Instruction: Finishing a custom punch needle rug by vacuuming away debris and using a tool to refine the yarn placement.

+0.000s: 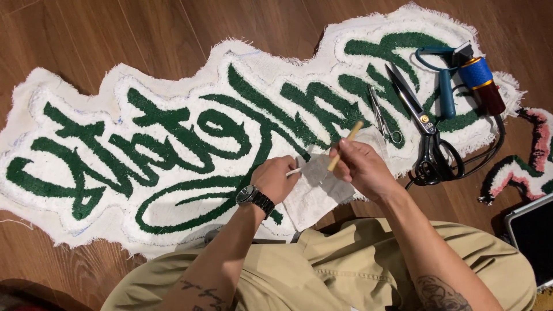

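Note:
A large white tufted rug with green lettering lies on the wooden floor in front of me. My left hand, with a black wristwatch, pinches a folded-up edge of the rug's white backing cloth. My right hand grips a thin wooden stick that points up and right over the same folded edge. Both hands are close together above the rug's near edge.
Large black scissors, small metal snips and a blue-and-gold handheld electric tool with a cord lie on the rug's right end. A smaller pink, green and white tufted piece and a tablet sit at the right. My tan trousers fill the bottom.

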